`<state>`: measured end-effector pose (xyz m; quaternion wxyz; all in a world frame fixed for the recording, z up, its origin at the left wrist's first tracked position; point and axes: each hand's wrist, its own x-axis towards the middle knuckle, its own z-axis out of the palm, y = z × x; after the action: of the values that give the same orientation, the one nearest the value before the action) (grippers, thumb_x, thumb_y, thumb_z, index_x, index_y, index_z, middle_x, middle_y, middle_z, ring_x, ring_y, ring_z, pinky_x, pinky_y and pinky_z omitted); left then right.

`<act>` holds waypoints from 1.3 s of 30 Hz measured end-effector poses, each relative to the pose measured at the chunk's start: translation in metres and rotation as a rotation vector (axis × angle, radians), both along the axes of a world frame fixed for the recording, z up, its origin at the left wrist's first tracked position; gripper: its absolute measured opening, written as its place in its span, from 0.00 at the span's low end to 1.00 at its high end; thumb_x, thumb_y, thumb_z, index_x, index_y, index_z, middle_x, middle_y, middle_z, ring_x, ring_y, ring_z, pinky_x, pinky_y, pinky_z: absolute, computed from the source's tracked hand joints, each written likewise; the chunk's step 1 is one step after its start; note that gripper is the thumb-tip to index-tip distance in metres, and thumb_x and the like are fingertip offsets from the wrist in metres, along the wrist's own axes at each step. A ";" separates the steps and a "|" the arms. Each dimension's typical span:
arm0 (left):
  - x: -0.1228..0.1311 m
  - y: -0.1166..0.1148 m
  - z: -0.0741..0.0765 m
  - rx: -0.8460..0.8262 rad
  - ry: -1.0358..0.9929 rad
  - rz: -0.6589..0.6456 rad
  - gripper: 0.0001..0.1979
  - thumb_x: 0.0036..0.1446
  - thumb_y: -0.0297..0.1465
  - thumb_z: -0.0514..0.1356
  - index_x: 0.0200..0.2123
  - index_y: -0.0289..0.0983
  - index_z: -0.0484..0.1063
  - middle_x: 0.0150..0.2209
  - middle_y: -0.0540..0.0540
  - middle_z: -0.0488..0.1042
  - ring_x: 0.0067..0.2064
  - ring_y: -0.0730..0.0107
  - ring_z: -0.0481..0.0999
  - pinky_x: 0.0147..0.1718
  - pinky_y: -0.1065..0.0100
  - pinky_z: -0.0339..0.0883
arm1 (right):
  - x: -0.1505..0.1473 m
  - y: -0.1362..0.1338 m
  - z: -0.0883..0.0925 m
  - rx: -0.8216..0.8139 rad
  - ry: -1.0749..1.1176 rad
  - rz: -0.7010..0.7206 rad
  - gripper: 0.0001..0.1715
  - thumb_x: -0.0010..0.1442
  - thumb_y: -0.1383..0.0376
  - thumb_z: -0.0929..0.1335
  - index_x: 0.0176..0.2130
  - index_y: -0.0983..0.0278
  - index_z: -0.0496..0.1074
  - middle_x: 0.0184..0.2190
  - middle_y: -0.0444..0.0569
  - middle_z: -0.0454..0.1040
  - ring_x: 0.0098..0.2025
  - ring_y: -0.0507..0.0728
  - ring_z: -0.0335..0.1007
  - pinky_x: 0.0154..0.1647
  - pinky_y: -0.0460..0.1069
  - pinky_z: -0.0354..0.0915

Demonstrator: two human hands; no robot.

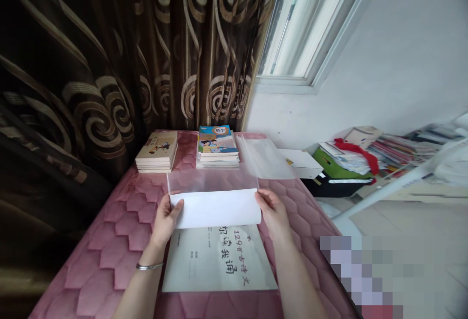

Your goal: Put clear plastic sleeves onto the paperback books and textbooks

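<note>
A thin booklet (219,265) with large handwritten-style Chinese characters lies on the pink quilted surface in front of me. Its far part is bent up, showing a blank white underside (217,209). Behind that edge stretches a clear plastic book cover (212,180). My left hand (168,219) pinches the bent-up part at its left end, thumb on the white side. At the right end, my right hand (271,209) grips the top corner, with its fingers partly hidden behind. Whether both hands also hold the plastic cover, I cannot tell.
Beyond lie a stack of tan books (157,150), a stack topped by a blue textbook (217,141) and several clear plastic covers (266,158). A white box (303,163) and piled papers (345,158) are at the right. A patterned curtain (175,55) hangs behind.
</note>
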<state>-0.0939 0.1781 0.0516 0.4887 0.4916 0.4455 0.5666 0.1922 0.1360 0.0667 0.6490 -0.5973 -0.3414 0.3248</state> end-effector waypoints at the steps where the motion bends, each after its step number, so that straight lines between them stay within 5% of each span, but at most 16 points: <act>1: 0.000 0.000 0.000 -0.002 -0.007 -0.004 0.21 0.48 0.42 0.66 0.42 0.38 0.70 0.34 0.49 0.74 0.33 0.72 0.72 0.32 0.74 0.65 | 0.001 0.000 0.000 0.019 0.012 0.003 0.24 0.42 0.49 0.74 0.35 0.61 0.74 0.33 0.49 0.78 0.34 0.59 0.72 0.32 0.50 0.66; 9: 0.000 -0.001 0.004 -0.019 -0.017 -0.017 0.22 0.46 0.42 0.67 0.42 0.37 0.70 0.35 0.48 0.75 0.34 0.70 0.73 0.33 0.73 0.66 | 0.000 0.002 -0.001 0.010 -0.036 0.002 0.24 0.41 0.47 0.73 0.29 0.62 0.72 0.26 0.48 0.77 0.29 0.58 0.71 0.29 0.51 0.65; 13: 0.000 0.000 0.001 -0.010 0.007 -0.020 0.20 0.48 0.42 0.66 0.41 0.38 0.70 0.32 0.50 0.74 0.31 0.72 0.72 0.30 0.74 0.65 | 0.001 0.000 0.001 0.023 0.018 -0.003 0.24 0.41 0.49 0.74 0.33 0.61 0.71 0.31 0.49 0.78 0.33 0.60 0.73 0.32 0.51 0.67; 21: 0.002 0.001 -0.001 -0.022 -0.005 -0.009 0.22 0.47 0.44 0.66 0.42 0.38 0.69 0.33 0.49 0.75 0.32 0.71 0.73 0.32 0.73 0.66 | 0.015 -0.009 0.004 -0.140 0.016 0.287 0.32 0.40 0.53 0.76 0.44 0.60 0.71 0.33 0.48 0.80 0.36 0.63 0.75 0.38 0.54 0.68; 29: 0.001 -0.002 0.004 -0.068 -0.019 -0.044 0.20 0.47 0.43 0.66 0.38 0.37 0.67 0.31 0.49 0.75 0.29 0.72 0.72 0.28 0.73 0.65 | 0.006 -0.007 0.002 -0.086 0.033 0.272 0.24 0.39 0.49 0.76 0.32 0.61 0.73 0.31 0.51 0.80 0.32 0.62 0.75 0.34 0.54 0.68; 39: -0.001 -0.003 0.015 -0.055 -0.080 -0.077 0.24 0.43 0.40 0.69 0.41 0.37 0.67 0.35 0.47 0.77 0.32 0.69 0.74 0.32 0.70 0.67 | 0.011 -0.004 -0.003 -0.116 -0.065 0.227 0.22 0.44 0.47 0.73 0.31 0.59 0.72 0.26 0.46 0.78 0.31 0.61 0.73 0.32 0.52 0.65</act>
<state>-0.0950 0.1755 0.0666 0.5409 0.4715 0.4220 0.5541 0.2028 0.1319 0.0636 0.5609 -0.6016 -0.4082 0.3961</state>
